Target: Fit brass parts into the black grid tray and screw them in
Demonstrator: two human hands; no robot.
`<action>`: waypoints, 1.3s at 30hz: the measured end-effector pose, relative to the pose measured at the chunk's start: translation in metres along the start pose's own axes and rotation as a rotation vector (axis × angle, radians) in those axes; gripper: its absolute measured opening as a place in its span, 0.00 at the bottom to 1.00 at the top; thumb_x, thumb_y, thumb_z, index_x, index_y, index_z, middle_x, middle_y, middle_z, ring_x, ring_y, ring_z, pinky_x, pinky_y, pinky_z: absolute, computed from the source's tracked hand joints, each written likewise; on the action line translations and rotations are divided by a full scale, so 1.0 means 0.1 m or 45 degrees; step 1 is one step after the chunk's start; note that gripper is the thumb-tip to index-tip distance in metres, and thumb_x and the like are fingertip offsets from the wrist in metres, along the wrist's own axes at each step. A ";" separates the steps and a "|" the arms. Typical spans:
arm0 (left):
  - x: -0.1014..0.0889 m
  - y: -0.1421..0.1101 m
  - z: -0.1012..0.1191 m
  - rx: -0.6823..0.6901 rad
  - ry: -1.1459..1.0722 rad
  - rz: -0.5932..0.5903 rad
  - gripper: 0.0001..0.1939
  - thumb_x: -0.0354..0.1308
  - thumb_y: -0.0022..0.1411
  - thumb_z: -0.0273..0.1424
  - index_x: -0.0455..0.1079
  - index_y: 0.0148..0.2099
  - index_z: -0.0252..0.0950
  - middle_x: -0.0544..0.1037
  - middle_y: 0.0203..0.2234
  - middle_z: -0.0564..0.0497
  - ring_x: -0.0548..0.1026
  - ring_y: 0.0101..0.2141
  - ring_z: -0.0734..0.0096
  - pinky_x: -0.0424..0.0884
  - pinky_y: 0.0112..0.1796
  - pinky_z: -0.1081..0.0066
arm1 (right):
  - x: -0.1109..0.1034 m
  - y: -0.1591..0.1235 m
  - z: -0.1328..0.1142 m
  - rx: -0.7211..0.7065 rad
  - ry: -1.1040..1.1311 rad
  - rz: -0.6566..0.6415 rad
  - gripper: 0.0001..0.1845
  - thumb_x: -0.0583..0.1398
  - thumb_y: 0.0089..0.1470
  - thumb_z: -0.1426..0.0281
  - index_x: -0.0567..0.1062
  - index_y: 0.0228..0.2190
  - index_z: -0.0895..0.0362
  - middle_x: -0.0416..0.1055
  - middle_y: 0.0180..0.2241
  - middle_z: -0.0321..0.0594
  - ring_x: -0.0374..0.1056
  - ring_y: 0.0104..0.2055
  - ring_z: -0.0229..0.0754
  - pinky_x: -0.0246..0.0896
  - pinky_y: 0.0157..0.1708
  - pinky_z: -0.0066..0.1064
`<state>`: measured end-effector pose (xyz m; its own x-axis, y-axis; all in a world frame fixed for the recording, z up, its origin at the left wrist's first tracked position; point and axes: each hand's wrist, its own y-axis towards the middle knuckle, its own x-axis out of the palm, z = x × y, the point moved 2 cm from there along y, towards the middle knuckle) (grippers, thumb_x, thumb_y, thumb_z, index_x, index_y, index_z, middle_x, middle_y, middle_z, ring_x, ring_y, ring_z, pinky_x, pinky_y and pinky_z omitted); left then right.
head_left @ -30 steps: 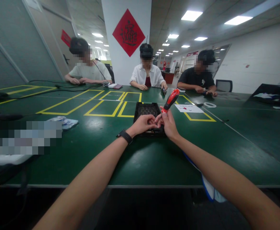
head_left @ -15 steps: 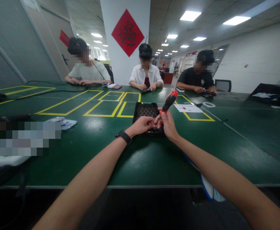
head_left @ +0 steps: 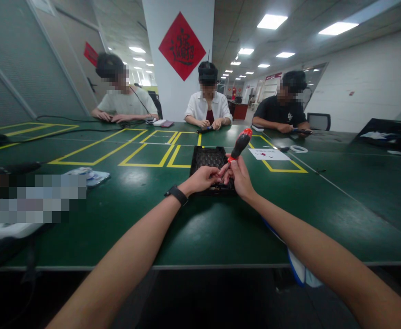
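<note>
A screwdriver [head_left: 240, 145] with a black and red handle leans up and to the right out of my right hand [head_left: 240, 177], whose fingers close round its lower end. My left hand [head_left: 203, 179], with a black band on the wrist, is closed in a pinch close against the right fingertips. Whatever the left fingers hold is too small or hidden to make out. Under both hands a black open case [head_left: 194, 160] with a textured, bumpy inside lies on the green table [head_left: 132, 237]. The screwdriver's tip and the case's near part are partly covered by my fingers.
A white printed sheet [head_left: 269, 154] and a white ring [head_left: 298, 149] lie to the right. Yellow tape frames [head_left: 142, 165] mark the table. Packets [head_left: 97, 177] and cables are at left. Three people sit across the table, one [head_left: 208, 109] straight ahead.
The screwdriver handle has shifted slightly left and tilted a little more upright. My fingers have moved slightly; both hands stay over the case.
</note>
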<state>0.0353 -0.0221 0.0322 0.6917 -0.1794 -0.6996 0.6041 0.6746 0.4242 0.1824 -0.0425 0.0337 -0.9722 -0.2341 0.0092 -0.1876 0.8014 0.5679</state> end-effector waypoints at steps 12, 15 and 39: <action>0.01 0.01 -0.03 -0.027 0.060 0.058 0.09 0.56 0.55 0.33 0.71 0.33 0.31 0.74 0.25 0.53 0.69 0.28 0.75 0.62 0.30 0.76 | 0.01 -0.01 0.00 -0.046 -0.004 0.041 0.18 0.47 0.58 0.56 0.59 0.46 0.51 0.67 0.25 0.30 0.60 0.18 0.30 0.59 0.21 0.24; -0.01 0.01 0.00 -0.004 0.125 0.049 0.09 0.52 0.58 0.31 0.72 0.35 0.32 0.76 0.27 0.53 0.70 0.29 0.74 0.62 0.32 0.76 | 0.00 -0.01 -0.01 -0.058 -0.011 0.056 0.18 0.47 0.58 0.55 0.59 0.45 0.51 0.66 0.25 0.30 0.59 0.18 0.29 0.58 0.20 0.24; -0.60 -0.46 -0.93 -1.220 0.566 0.639 0.16 0.39 0.64 0.33 0.61 0.50 0.35 0.74 0.44 0.40 0.72 0.44 0.57 0.66 0.38 0.66 | -0.51 0.16 0.45 0.203 -0.522 0.605 0.17 0.52 0.52 0.62 0.66 0.40 0.59 0.70 0.38 0.44 0.67 0.34 0.37 0.63 0.34 0.30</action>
<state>-0.0705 0.0246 0.0007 0.4537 0.3987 -0.7970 -0.3743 0.8969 0.2356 0.2230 0.0071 0.0053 -0.9231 0.3704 -0.1036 0.2887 0.8452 0.4497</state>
